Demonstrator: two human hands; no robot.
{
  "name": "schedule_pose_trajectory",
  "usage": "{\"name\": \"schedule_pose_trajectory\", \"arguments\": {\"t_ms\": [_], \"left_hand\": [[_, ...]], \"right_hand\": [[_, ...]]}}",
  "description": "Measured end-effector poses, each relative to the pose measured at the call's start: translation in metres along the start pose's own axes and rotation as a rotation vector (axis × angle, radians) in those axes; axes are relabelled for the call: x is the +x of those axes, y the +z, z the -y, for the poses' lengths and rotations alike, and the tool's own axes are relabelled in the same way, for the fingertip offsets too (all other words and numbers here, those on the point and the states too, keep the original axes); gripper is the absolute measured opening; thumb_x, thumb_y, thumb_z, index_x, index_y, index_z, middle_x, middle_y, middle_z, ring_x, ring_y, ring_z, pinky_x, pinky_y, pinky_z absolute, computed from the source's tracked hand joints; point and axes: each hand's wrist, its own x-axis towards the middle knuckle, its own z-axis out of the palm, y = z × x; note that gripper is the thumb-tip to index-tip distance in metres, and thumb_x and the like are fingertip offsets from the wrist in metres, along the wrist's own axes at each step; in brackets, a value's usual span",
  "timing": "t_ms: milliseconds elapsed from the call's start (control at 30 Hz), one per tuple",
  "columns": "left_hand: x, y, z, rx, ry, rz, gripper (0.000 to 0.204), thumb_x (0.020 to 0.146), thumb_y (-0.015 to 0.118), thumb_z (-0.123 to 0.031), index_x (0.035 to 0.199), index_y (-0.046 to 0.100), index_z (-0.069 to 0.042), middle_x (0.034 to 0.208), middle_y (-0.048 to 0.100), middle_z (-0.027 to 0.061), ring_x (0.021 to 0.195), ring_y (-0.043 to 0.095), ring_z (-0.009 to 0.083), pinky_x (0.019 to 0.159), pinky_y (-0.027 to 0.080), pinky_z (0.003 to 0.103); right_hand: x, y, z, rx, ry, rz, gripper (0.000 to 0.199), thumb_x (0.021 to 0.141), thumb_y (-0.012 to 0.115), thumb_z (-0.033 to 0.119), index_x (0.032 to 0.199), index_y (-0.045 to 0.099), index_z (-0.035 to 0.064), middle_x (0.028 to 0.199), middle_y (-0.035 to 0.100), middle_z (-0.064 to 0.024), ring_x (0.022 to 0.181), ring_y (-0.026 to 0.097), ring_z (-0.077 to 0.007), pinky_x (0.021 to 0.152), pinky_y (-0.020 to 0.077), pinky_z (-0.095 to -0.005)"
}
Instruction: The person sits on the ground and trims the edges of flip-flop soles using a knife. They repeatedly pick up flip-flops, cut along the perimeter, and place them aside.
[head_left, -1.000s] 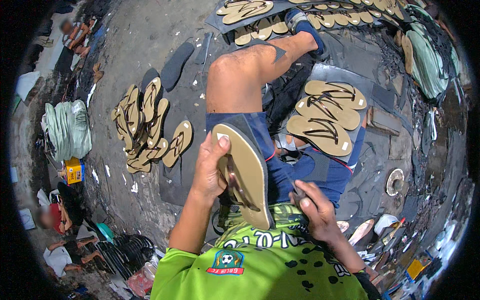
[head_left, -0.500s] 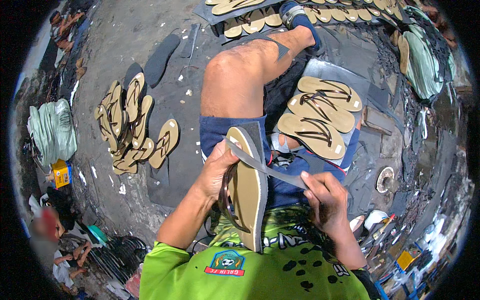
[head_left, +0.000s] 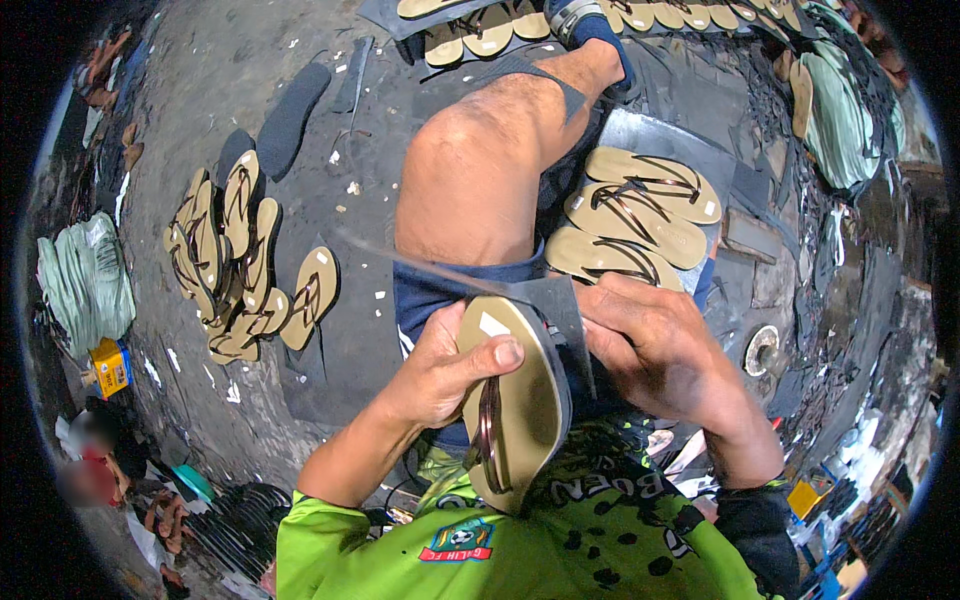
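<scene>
- Above the person's lap, the left hand (head_left: 437, 368) clamps one tan sandal (head_left: 525, 405), thumb pressed on the sole beside a white sticker, other fingers mostly hidden.
- Along the sandal's upper right edge, a dark flap (head_left: 562, 302) of sheet sticks out, reaching the right hand (head_left: 655, 345).
- Those right fingers curl inward; from where I stand, I cannot tell what they grip, or how tightly.
- Past the sandal's top end slants a thin grey strip (head_left: 440, 272), blurred, crossing the blue shorts (head_left: 422, 305).
- Farther right, three sandals (head_left: 632, 220) with brown straps overlap on a grey sheet (head_left: 645, 132).
- Well to the left, a heap of sandals (head_left: 207, 235) lies on the dark floor (head_left: 300, 220).
- Beyond it, a pale green sack (head_left: 90, 280) stands near a yellow box (head_left: 110, 367).
</scene>
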Motion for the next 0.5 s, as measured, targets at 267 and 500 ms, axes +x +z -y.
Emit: {"name": "schedule_pose_trajectory", "arguments": {"t_ms": [267, 500], "left_hand": [[0.001, -0.003, 0.005, -0.038, -0.006, 0.017, 0.047, 0.081, 0.073, -0.027, 0.116, 0.056, 0.001, 0.1, 0.063, 0.0056, 0.093, 0.059, 0.0142, 0.084, 0.047, 0.029], [0.007, 0.02, -0.004, 0.21, -0.038, 0.112, 0.037, 0.082, 0.073, -0.015, 0.112, 0.055, -0.001, 0.096, 0.061, 0.0003, 0.087, 0.056, 0.0075, 0.077, 0.047, 0.025]], "right_hand": [[-0.022, -0.005, -0.016, 0.353, 0.114, 0.01, 0.045, 0.081, 0.065, 0.005, 0.124, 0.059, 0.0169, 0.082, 0.058, -0.0099, 0.075, 0.061, -0.0335, 0.064, 0.0499, -0.0385], [0.008, 0.001, -0.022, 0.065, -0.099, -0.013, 0.037, 0.082, 0.056, 0.002, 0.118, 0.06, 0.0082, 0.089, 0.061, -0.0118, 0.079, 0.061, -0.0311, 0.069, 0.0503, -0.0379]]}}
